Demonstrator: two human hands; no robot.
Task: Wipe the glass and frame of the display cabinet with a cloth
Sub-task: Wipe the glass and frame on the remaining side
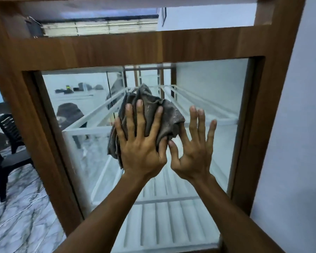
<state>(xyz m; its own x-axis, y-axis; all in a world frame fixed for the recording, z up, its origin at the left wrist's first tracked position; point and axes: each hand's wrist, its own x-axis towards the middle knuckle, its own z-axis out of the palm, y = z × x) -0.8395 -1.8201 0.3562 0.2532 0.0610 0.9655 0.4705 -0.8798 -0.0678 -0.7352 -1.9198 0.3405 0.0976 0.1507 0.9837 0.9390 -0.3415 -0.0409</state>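
Your left hand lies flat, fingers straight and spread, pressing the crumpled grey cloth against the middle of the cabinet's glass. Your right hand is just beside it, open and splayed, its forefinger touching the cloth's edge. The brown wooden frame surrounds the pane.

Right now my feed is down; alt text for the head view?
The left hand presses a crumpled grey-brown cloth against the glass pane of the brown wood-framed display cabinet. The right hand is spread open beside it, forefinger at the cloth's edge. White slatted shelves show behind the glass.
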